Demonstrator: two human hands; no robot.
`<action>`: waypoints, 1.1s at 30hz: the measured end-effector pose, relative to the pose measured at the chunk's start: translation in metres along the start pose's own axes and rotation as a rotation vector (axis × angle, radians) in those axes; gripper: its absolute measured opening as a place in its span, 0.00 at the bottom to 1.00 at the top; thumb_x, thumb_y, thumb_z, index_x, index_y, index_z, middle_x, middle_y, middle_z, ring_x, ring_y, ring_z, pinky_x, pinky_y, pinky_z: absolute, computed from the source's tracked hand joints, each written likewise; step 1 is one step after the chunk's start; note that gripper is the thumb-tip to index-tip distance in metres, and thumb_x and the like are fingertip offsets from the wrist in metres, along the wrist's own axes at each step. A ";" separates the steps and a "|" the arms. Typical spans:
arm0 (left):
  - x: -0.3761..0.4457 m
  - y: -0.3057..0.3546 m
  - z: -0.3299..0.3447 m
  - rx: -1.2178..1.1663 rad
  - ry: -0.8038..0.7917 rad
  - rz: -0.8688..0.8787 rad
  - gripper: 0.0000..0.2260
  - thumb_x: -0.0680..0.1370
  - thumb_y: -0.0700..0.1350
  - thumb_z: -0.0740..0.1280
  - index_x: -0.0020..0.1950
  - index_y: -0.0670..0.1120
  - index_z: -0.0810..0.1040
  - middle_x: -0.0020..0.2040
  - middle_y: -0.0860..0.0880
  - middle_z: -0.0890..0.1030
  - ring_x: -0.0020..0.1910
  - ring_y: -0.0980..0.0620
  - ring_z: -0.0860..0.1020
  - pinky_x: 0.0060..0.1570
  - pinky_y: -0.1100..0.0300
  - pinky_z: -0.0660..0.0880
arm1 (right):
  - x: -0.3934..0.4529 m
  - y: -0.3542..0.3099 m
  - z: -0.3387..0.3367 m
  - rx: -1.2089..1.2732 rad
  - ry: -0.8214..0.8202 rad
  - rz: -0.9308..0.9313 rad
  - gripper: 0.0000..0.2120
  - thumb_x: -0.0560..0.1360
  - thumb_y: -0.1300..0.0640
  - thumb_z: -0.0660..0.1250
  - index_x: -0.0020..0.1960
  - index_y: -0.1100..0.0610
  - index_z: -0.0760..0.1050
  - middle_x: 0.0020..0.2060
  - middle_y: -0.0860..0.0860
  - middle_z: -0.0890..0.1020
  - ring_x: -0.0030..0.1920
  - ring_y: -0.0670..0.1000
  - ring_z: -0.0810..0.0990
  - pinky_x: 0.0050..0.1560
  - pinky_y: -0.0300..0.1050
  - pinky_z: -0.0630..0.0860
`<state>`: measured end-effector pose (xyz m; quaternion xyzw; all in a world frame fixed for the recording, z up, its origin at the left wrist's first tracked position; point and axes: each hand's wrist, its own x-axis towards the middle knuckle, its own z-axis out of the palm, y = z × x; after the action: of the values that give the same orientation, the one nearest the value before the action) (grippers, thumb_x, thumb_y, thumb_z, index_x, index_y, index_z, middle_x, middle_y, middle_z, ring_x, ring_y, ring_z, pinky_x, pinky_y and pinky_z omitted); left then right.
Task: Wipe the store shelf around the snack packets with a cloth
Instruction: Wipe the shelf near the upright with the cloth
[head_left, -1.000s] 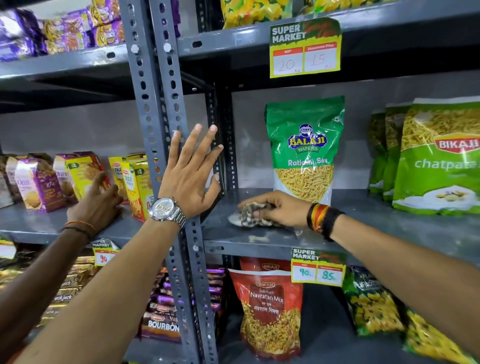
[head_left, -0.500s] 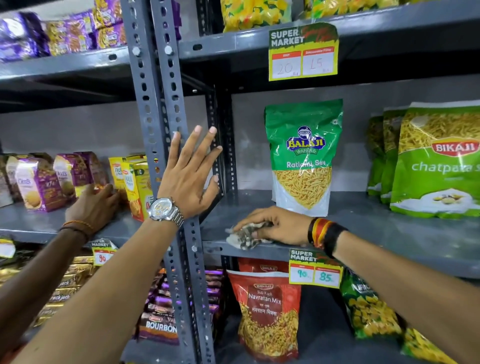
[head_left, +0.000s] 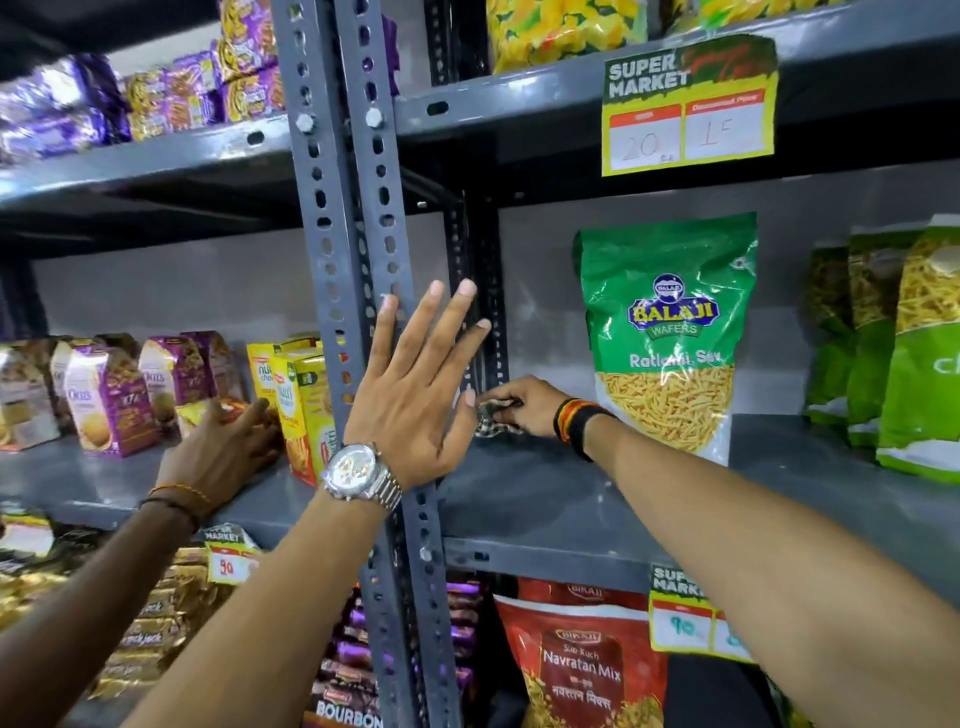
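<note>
My right hand (head_left: 524, 405) grips a checked cloth (head_left: 493, 422) at the back left corner of the grey shelf (head_left: 545, 499), close to the rear upright. A green Balaji snack packet (head_left: 667, 332) stands upright just right of that hand. My left hand (head_left: 415, 395), with a silver watch on the wrist, is spread flat against the perforated grey upright post (head_left: 358, 249) and holds nothing. More green snack packets (head_left: 904, 353) stand at the shelf's right end.
Another person's hand (head_left: 223, 452) reaches among the biscuit boxes (head_left: 296, 400) on the left bay's shelf. Price tags (head_left: 685, 109) hang from shelf edges. A red Navratan Mix packet (head_left: 582, 670) and biscuit packs fill the shelf below.
My right hand has slid the cloth from the shelf's front edge to the back left corner. The other person's hand has moved right, towards the yellow boxes. My left hand stays on the post.
</note>
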<state>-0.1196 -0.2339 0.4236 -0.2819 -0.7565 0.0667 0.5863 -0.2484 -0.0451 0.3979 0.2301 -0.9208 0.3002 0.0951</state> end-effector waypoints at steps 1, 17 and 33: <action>0.000 0.000 0.001 -0.004 0.004 0.002 0.29 0.77 0.49 0.59 0.77 0.41 0.68 0.82 0.41 0.57 0.82 0.40 0.53 0.76 0.30 0.51 | 0.013 0.007 0.002 -0.031 0.027 0.031 0.17 0.73 0.57 0.68 0.56 0.39 0.80 0.52 0.44 0.85 0.55 0.48 0.82 0.61 0.45 0.77; -0.001 -0.001 0.002 0.022 -0.010 -0.007 0.31 0.75 0.49 0.60 0.78 0.42 0.68 0.83 0.42 0.57 0.83 0.41 0.51 0.78 0.32 0.48 | 0.030 0.021 0.012 -0.098 -0.170 0.122 0.21 0.75 0.67 0.60 0.64 0.51 0.77 0.64 0.52 0.79 0.64 0.54 0.76 0.60 0.39 0.70; -0.001 0.002 -0.005 0.083 -0.078 -0.016 0.29 0.77 0.50 0.60 0.78 0.42 0.67 0.84 0.43 0.54 0.83 0.41 0.50 0.77 0.32 0.48 | -0.174 -0.028 -0.058 0.017 -0.136 -0.040 0.17 0.78 0.60 0.64 0.63 0.43 0.76 0.56 0.45 0.83 0.44 0.45 0.81 0.51 0.36 0.79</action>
<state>-0.1139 -0.2337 0.4232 -0.2486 -0.7775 0.1042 0.5682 -0.0805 0.0332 0.4046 0.2690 -0.9178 0.2898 0.0363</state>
